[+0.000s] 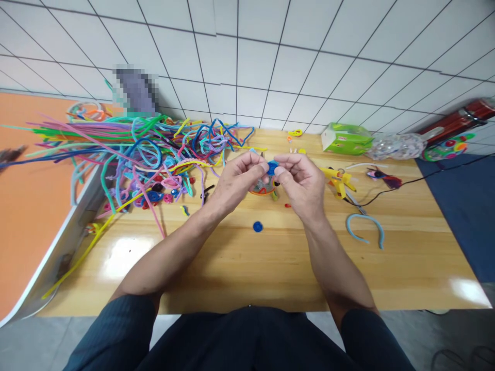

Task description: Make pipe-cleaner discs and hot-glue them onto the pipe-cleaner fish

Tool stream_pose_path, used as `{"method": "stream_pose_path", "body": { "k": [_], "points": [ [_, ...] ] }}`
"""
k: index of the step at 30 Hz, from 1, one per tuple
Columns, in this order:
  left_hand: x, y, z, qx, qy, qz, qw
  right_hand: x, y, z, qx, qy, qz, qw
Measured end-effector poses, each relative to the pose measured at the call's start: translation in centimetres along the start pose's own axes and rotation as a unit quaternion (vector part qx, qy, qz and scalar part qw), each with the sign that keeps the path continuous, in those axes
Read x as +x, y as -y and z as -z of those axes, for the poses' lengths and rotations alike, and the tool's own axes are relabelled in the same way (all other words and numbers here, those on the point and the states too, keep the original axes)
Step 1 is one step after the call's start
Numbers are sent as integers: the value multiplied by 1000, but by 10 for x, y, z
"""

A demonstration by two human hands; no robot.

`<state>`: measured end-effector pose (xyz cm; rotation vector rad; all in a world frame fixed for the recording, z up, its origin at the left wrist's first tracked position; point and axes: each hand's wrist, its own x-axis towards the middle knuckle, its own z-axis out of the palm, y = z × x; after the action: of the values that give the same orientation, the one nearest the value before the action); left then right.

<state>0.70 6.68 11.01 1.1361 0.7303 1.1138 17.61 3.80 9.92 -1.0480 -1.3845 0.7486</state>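
Between the fingertips of both hands is a small blue disc [271, 167], coiled-looking and held above the table. My left hand [242, 178] pinches its left side, thumb against fingers. From the right, my right hand [301, 183] pinches the other edge. Behind and below the fingers sits a round container with an orange rim [263, 192], partly hidden by the hands. A second blue disc [258, 226] lies flat on the wood, nearer to me. A small red piece [287, 205] rests just left of my right wrist.
Colourful pipe cleaners [135, 139] heap up at the left, some hanging past the table edge. On the right are a yellow glue gun [340, 181] with a black cord, a light-blue curved band [365, 217], and a green packet [346, 138]. A tiled wall [255, 62] closes the back.
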Motion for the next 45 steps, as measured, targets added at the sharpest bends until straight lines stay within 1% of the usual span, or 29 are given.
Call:
{"method": "stream_pose_path", "body": {
  "k": [5, 10, 14, 16, 20, 23, 25, 31, 34, 37, 40, 42, 45],
  "points": [
    [0, 2, 2, -9, 9, 0, 1000, -2, -2, 0, -17, 7, -5, 1000],
    [0, 5, 3, -23, 19, -15, 999, -3, -5, -1, -15, -24, 1, 1000],
    [0, 4, 2, -3, 24, -8, 1000, -4, -6, -5, -14, -49, 2, 999],
    [0, 3, 1, 3, 26, -4, 1000, -4, -7, -5, -12, -50, 0, 999],
    [1, 2, 1, 9, 11, -2, 1000, -2, -5, -2, -3, -38, 3, 999],
    [1, 3, 1, 14, -7, 1, 1000, 0, -4, 2, -5, -50, 13, 999],
    [1, 2, 2, 15, -9, 2, 1000, 0, -3, 3, -4, -55, 16, 998],
    [0, 2, 1, 22, 12, -5, 1000, -2, -6, -5, -1, -52, 11, 999],
    [-1, 3, 1, 28, 30, -16, 999, -2, -7, -9, -5, -60, 15, 998],
    [0, 8, 1, 31, 38, -32, 998, -3, -7, -11, -26, -78, 22, 996],
    [1, 13, 2, 41, 33, -48, 997, -5, -5, -11, -67, -87, 34, 993],
    [0, 16, 2, 65, 26, -57, 996, -5, -4, -11, -89, -79, 34, 992],
    [-3, 18, 2, 121, 0, -72, 990, -6, -3, -9, -117, -62, 30, 991]
  ]
}}
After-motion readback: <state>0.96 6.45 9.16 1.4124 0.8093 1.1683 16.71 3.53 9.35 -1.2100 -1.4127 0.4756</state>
